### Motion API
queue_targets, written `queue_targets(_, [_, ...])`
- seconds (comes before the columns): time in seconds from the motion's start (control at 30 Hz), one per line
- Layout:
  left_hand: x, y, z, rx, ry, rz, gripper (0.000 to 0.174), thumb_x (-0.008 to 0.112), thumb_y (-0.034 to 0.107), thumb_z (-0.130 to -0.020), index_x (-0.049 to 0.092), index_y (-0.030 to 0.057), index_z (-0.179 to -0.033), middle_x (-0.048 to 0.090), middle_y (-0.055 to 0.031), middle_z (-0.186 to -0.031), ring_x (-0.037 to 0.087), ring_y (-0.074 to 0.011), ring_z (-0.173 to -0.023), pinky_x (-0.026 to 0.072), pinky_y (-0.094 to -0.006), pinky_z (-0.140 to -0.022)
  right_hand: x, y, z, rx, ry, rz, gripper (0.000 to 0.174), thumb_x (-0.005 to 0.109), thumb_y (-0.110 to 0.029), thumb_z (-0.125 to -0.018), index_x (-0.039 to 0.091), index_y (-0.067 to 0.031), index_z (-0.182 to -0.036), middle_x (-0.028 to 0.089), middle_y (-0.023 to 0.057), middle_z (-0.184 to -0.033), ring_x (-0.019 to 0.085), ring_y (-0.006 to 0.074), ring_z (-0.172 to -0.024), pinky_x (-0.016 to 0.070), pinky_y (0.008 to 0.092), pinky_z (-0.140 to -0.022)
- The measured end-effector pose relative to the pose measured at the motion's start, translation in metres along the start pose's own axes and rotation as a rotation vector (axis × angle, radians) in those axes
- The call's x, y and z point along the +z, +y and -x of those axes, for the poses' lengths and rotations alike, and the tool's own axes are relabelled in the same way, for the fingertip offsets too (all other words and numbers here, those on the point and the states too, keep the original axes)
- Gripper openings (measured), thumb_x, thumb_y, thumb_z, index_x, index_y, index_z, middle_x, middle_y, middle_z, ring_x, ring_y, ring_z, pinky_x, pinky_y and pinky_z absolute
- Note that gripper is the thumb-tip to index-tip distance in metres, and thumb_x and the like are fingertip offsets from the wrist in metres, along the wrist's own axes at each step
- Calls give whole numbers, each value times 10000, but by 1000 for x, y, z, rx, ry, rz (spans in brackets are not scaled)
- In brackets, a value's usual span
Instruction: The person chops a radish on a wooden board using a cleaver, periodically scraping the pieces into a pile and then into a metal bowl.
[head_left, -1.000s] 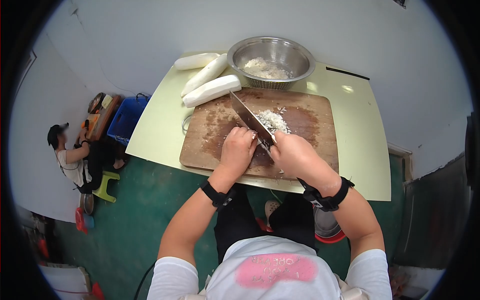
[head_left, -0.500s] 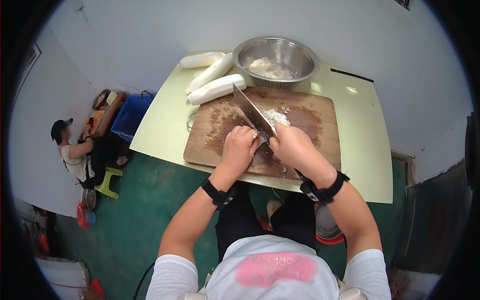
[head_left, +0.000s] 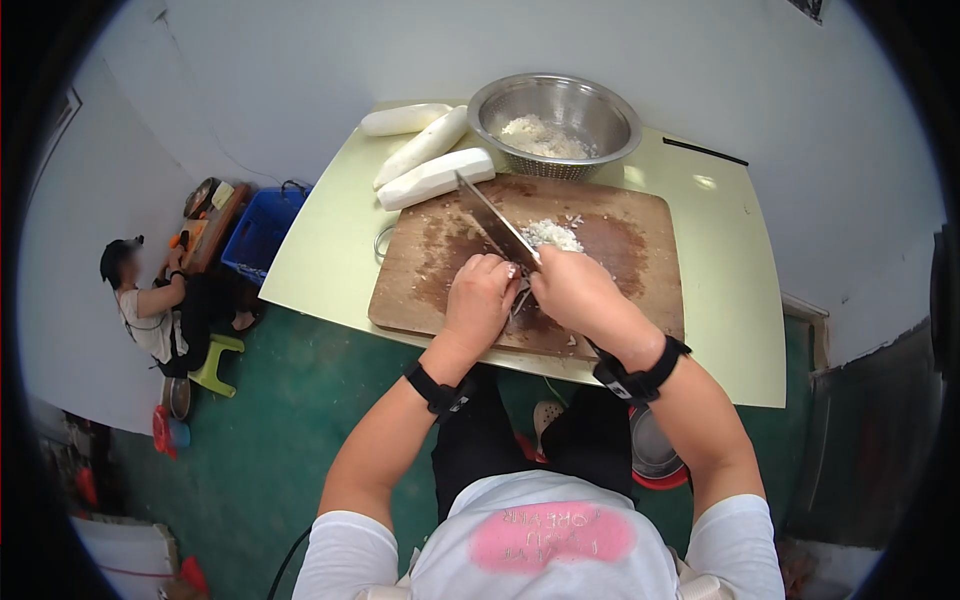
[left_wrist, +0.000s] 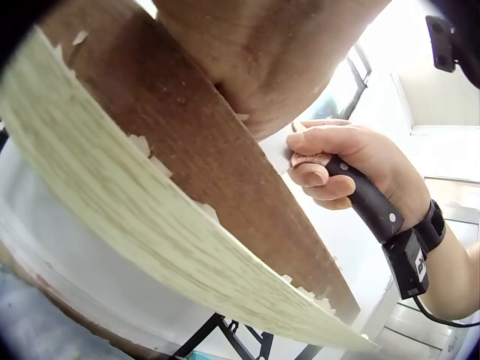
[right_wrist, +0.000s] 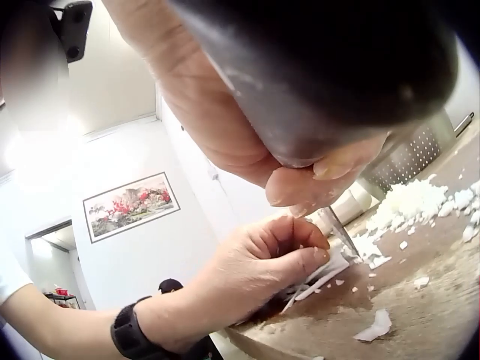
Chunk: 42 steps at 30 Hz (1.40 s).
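Change: knife (head_left: 494, 220) has edged leftward in the head view | right hand (head_left: 580, 295): wrapped round its handle | left hand (head_left: 480, 302): pinching white strips (right_wrist: 327, 280), mid-frame on board (head_left: 635, 290) | chopped pile (head_left: 552, 236): just above centre | reading: chopping seemingly mid-run, strips remaining

Right grip (left_wrist: 379, 169) round black knife handle (left_wrist: 365, 196), brown board (left_wrist: 225, 176); pale tabletop (left_wrist: 142, 214)

Right of the board (head_left: 640, 290), a hand could pass over the table (head_left: 728, 270); radishes (head_left: 437, 178) and colander (head_left: 560, 168) bar the far side. Between knife (head_left: 497, 220) and left hand (head_left: 482, 300), room seems scant.
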<state>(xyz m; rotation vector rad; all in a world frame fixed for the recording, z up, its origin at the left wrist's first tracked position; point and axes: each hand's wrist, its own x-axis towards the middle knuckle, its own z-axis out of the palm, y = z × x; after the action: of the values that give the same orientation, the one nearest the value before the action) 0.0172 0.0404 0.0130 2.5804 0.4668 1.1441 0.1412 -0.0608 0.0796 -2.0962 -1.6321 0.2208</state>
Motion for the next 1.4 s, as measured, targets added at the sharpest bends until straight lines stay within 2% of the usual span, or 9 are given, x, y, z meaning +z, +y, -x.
queue_targets(0.2, [1,0,2,-45,-5,-4,83,668,34,-768,605,26,-822,591,-133,-808,580,-345,-821,481,-429,-738,-21,-4,28,74,-60,-12,162,546,-125,-862,577,33,-880,651,273,-794,646,449,-780,511,522,-725])
queue_targets(0.33, [0,-4,1,-42,-24,16,79,666,32,-766,612,24,-823,606,-130,-839,581,-341,-838,482,-431,-735,-11,-8,15,115,-140,-23,177,552,-127,-857,586,43,-890,654,274,-810,645,452,-801,509,525,-742])
queue_targets(0.4, [0,-3,3,-35,-50,8,81,667,31,-765,619,24,-830,612,-126,-854,582,-340,-848,485,-428,-738,-7,-9,0,146,-160,-138,184,550,-124,-853,597,48,-899,660,268,-818,647,448,-811,510,514,-757])
queue_targets(0.57, [-14,11,3,-2,-25,77,139,699,62,-757,632,-3,-860,613,-157,-891,585,-343,-881,485,-431,-777,-15,-13,-2,172,-212,-105,192,517,-129,-867,606,36,-909,667,261,-843,652,429,-839,515,484,-754])
queue_targets(0.63, [-14,15,6,0,-27,50,154,711,72,-752,627,-7,-853,609,-162,-899,580,-343,-891,480,-432,-788,-20,-15,-1,261,-236,-202,200,516,-140,-869,605,29,-929,665,258,-836,649,431,-834,513,489,-747])
queue_targets(0.83, [-6,5,10,-2,-23,-10,137,718,47,-743,630,32,-846,601,-108,-877,567,-330,-870,475,-425,-779,-11,1,11,131,-73,-143,188,523,-142,-871,586,28,-922,655,261,-795,642,444,-762,507,516,-720])
queue_targets(0.93, [-7,8,8,-46,-16,-34,139,718,39,-735,628,30,-840,602,-119,-857,572,-330,-860,479,-422,-768,-17,-2,25,70,-18,-78,174,533,-138,-869,583,26,-902,651,265,-780,644,445,-756,511,519,-711])
queue_targets(1.27, [-4,4,12,-53,-21,-28,105,693,53,-755,634,28,-839,613,-115,-858,574,-327,-855,481,-428,-760,2,-14,12,77,-108,19,187,540,-138,-860,595,40,-881,661,253,-790,656,429,-779,521,506,-720])
queue_targets(1.4, [-10,2,10,-30,1,-3,105,693,23,-746,623,12,-824,610,-128,-847,585,-339,-843,491,-417,-739,-5,-16,0,97,-128,-84,187,533,-137,-856,604,31,-893,667,249,-834,654,423,-821,512,504,-749])
